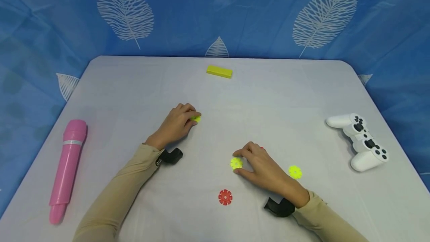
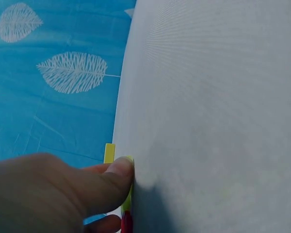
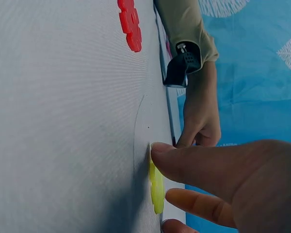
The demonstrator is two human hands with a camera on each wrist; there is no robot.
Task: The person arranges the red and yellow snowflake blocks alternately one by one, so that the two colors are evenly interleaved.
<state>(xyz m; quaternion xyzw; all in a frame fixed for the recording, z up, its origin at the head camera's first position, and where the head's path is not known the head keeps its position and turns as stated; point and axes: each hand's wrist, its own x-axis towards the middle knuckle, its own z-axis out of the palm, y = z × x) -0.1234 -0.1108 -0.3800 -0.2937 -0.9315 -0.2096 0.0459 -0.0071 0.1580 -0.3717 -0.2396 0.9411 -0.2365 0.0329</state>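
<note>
A small yellow notched disc (image 1: 196, 118), flower-like in outline, is pinched between thumb and fingers of my left hand (image 1: 176, 124). In the left wrist view a red edge (image 2: 127, 222) shows just below that disc; whether it is joined to it, I cannot tell. My right hand (image 1: 263, 167) holds thumb and forefinger at opposite edges of a second yellow notched disc (image 1: 236, 163), close to the table. A red notched disc (image 1: 225, 197) lies nearer the front. Another red piece (image 1: 262, 147) is mostly hidden behind the right hand. Right of that hand lies a third yellow disc (image 1: 295, 172).
A yellow bar (image 1: 219, 71) lies near the white table's (image 1: 141, 81) back edge. On the left is a pink microphone-shaped object (image 1: 68, 171); a white game controller (image 1: 358, 141) rests at the right. Blue leaf-patterned cloth (image 1: 215, 6) hangs behind.
</note>
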